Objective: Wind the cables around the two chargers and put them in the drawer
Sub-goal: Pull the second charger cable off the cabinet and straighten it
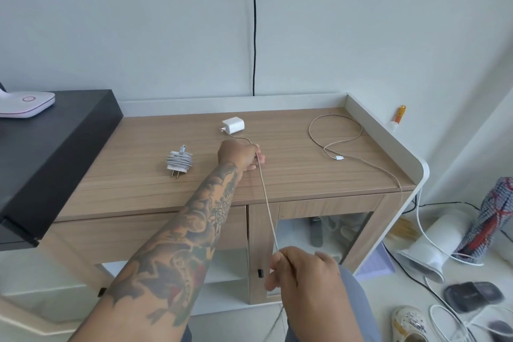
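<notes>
- Nearest the camera, the right hand (304, 272) pinches a beige cable (268, 204) between thumb and fingers, in front of the cabinet and below its top edge
- From that pinch the cable runs taut up and away to the left hand (241, 155), which rests on the wooden cabinet top (133, 153) with its fingers curled round the cable
- On the left of the top, well left of the left hand, lies a wound charger (179, 164), its cord wrapped round the body and its prongs towards the camera
- Just beyond the left hand sits the unwound charger (233, 125), joined to the hand by a short slack run of cable
- To the right, apart from both hands, the cable's loose loop (334, 133) lies on the top and trails over the front edge
- Below the top, the drawer front (91, 233) is closed
</notes>
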